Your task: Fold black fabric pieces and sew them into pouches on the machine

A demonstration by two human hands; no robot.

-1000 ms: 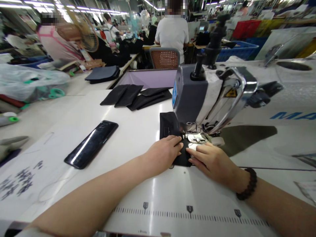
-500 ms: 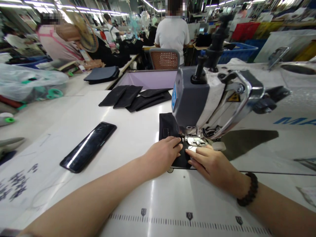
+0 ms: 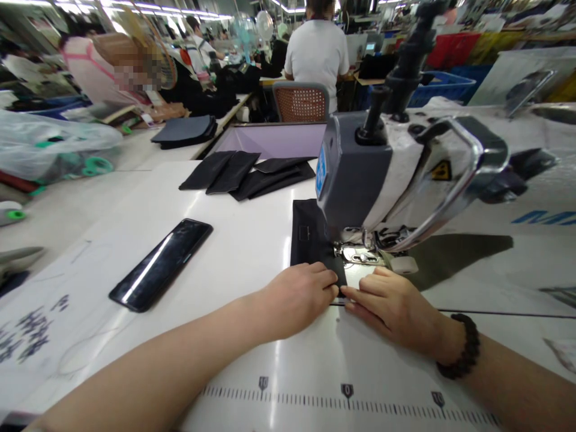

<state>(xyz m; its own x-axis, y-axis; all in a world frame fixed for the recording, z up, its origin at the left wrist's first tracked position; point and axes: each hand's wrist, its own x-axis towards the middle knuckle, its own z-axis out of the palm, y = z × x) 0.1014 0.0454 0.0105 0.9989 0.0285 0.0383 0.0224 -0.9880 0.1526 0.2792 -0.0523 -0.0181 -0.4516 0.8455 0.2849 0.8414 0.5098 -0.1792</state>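
A piece of black fabric (image 3: 307, 249) with a small stitched rectangle lies flat under the needle area of a sewing machine (image 3: 360, 174). On its near end rests my left hand (image 3: 299, 300), its fingers bent together and gripping the cloth by the near edge. My right hand (image 3: 393, 309), with a dark beaded bracelet (image 3: 465, 347) at the wrist, is closed at the right near corner of the same fabric, thumb and forefinger at the edge. Just beyond the fingers is the metal plate (image 3: 363, 257) beside the presser foot. The fingertips partly cover the fabric's near end.
A black phone (image 3: 162, 264) lies left of my left arm. Several black fabric pieces (image 3: 245, 174) are spread behind the work. Farther left are a dark stack (image 3: 184, 131) and a plastic bag (image 3: 58, 144) with green spools. A person in a white shirt (image 3: 317, 54) is ahead.
My left hand has slid back toward me along the fabric to its near end, uncovering more cloth. The fabric has fed slightly away from me. My right hand stays at its edge.
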